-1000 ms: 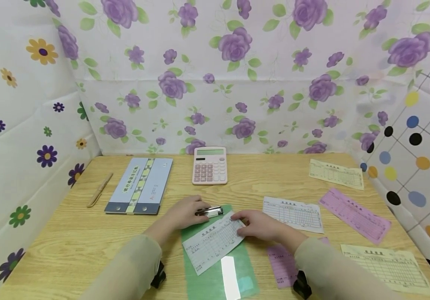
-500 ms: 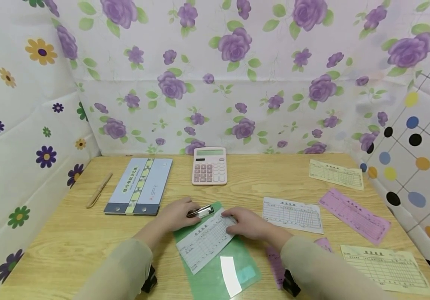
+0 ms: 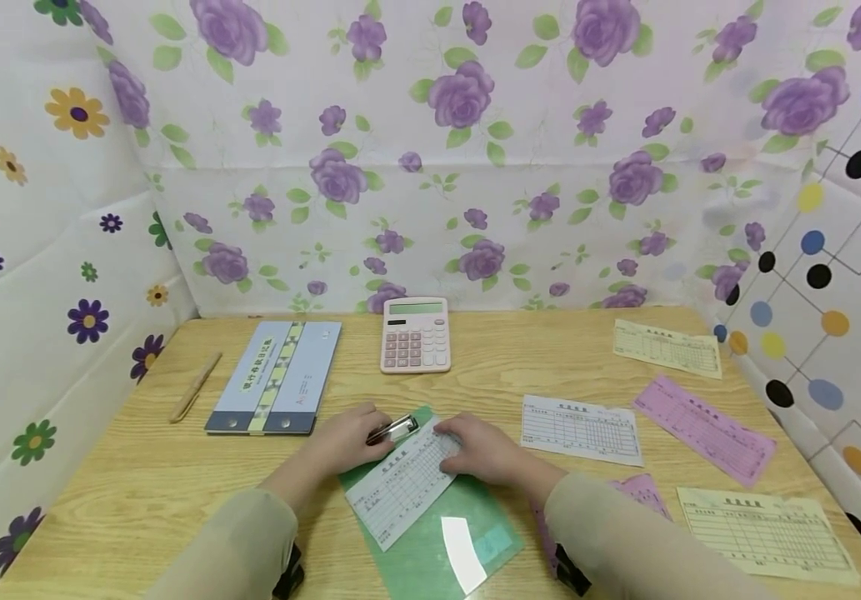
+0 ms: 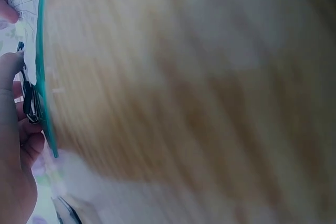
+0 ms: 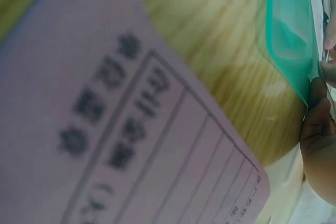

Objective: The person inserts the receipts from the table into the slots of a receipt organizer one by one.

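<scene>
A translucent green clipboard (image 3: 430,529) lies at an angle in the front middle of the table. My left hand (image 3: 351,435) grips its metal clip (image 3: 394,429) at the top; in the left wrist view the thumb is over the clip and fingers curl beneath the green board edge (image 4: 44,98). A white printed slip (image 3: 400,492) lies slantwise across the board, its upper edge close to the clip. My right hand (image 3: 483,450) pinches the slip's right end between thumb and fingers. The right wrist view shows these fingers (image 5: 317,119) at the clipboard's edge.
Under the right forearm is a pink slip (image 3: 640,492). Further right lie a white slip (image 3: 582,429), another pink slip (image 3: 703,427) and two yellow slips (image 3: 768,533). A pink calculator (image 3: 415,335), a blue account book (image 3: 276,379) and a tan stick-like object (image 3: 195,387) stand behind and left.
The clipboard's top end has swung left, both hands and the white slip moving left with it. Its lower right corner has risen a little in the head view. Both grips stay the same.
</scene>
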`<state>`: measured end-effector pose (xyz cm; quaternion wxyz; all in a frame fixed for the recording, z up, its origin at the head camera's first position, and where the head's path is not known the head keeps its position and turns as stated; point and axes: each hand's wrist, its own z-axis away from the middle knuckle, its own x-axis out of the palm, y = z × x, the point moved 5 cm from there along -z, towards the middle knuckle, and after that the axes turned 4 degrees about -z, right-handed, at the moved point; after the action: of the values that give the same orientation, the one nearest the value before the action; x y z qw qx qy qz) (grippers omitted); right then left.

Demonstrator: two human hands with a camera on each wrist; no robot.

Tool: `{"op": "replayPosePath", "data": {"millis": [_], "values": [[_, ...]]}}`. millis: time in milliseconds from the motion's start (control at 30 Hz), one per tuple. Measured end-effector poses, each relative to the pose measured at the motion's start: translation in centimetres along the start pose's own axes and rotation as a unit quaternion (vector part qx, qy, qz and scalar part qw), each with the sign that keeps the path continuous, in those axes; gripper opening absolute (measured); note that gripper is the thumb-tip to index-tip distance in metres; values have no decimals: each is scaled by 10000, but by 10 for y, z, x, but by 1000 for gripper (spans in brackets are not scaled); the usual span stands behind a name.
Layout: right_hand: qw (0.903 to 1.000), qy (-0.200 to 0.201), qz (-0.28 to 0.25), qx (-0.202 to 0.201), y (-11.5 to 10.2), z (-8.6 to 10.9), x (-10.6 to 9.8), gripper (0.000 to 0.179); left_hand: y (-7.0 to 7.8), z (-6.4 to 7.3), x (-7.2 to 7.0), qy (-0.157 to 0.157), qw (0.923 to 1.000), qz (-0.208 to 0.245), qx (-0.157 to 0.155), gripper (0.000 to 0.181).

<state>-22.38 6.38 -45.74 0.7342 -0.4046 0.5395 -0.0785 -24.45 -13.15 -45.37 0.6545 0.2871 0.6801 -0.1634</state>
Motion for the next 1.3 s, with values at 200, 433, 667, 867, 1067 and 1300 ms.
{"op": "replayPosePath", "data": {"millis": [200,433,667,867,1067,1300], "values": [[9997,-92,223,46,-2,1,1,57,2,0,3,33,9998,-123,179,34],[9988,-65,472,-109,-3,2,1,62,9,-3,7,-77,9949,-722,694,20],[9969,5,771,-128,-5,2,2,63,12,-6,5,-739,9912,-943,559,23],[9953,-12,968,-68,-10,0,3,62,13,-8,0,-1017,9884,-988,537,28],[9942,-92,1071,2,-11,-2,4,61,12,-9,-1,-1183,9879,-921,406,32],[9939,-148,1079,145,-11,-5,5,63,11,-9,0,-1236,9871,-923,418,35]]}}
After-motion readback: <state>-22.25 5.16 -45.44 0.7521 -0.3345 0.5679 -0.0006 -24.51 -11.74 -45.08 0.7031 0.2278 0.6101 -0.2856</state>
